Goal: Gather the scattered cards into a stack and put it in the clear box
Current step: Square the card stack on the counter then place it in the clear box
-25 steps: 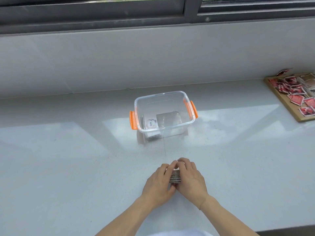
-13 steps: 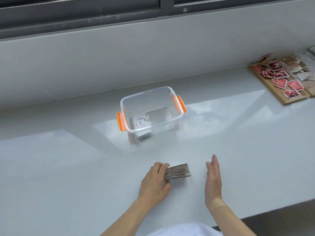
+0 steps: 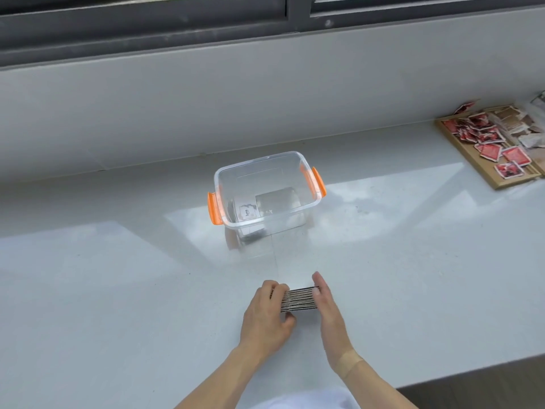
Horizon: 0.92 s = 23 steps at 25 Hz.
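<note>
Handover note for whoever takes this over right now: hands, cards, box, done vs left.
Left hand: fingers curled on the left end of the dark-edged stack of cards, which stands on edge on the pale grey counter.
Right hand: flat, palm pressed against the stack's right end; no closed grip.
Clear plastic box with orange handles: open, beyond the stack, already holding a white card printed "love" and a grey one.
Done: cards gathered and squared.
Left: lift the stack and set it in the box.
Wooden tray of red packets at far right looks unrelated.
</note>
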Available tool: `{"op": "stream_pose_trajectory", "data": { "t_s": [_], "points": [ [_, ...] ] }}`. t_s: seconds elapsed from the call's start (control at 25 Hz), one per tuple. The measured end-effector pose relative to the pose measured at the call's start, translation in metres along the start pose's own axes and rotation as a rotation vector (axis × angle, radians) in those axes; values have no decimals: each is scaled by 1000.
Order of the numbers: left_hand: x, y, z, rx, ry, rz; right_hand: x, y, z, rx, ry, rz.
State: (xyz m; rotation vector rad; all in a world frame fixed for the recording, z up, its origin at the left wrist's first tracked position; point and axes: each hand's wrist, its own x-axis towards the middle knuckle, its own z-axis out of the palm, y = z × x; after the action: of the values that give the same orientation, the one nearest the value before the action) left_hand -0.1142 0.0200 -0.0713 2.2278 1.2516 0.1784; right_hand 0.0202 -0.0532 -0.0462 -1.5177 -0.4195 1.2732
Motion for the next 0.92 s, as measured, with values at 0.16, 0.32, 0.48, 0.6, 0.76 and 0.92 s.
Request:
{"op": "stream_pose_trajectory", "data": {
  "t_s": [0.16,0.32,0.48,0.6,0.76,0.92],
  "points": [
    [0,-2,1,-13,6,14,3,-3,-11,-55,-85,32],
    [1,-1,-1,-5,0,16,8,-11,-15,-889,-186,-180],
    [3,-2,-6,45,-30,53,18,-16,-6,-1452,-201,-612],
    [4,-7,-12,102,-39,93,27,-21,-6,-1504,-256,-616],
    [0,-15,-20,65,9,117,30,-27,-7,-1494,-295,-663],
    [-6,-16,-17,115,14,114,22,-16,-4,-1515,-279,-697]
  ]
}}
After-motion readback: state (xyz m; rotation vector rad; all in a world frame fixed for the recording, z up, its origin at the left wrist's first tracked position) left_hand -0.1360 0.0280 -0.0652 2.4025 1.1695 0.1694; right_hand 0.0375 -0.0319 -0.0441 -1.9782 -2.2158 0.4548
